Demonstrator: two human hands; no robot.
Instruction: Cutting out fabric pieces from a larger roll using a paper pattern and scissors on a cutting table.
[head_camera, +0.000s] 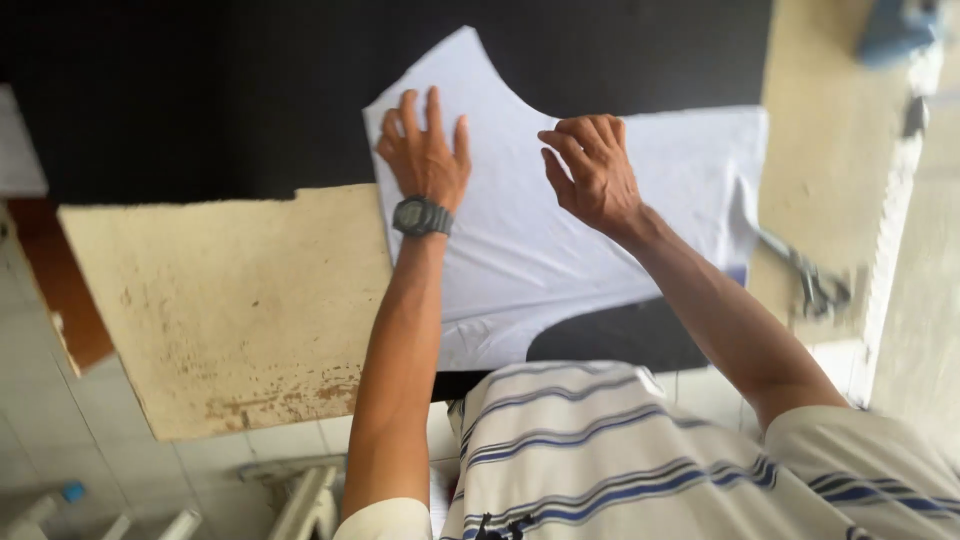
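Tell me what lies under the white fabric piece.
The white fabric piece lies on black cloth over a worn beige table. Both hands, left and right, press on it; anything directly beneath stays hidden.

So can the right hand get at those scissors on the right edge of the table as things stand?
Probably yes: the right hand rests on the white cloth, and nothing lies between it and the scissors beside the cloth's edge.

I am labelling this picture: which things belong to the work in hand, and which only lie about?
In use: white cut fabric piece; black cloth layer beneath; left hand and right hand, both flat on it.
Lying about: metal scissors; worn beige table; blue object.
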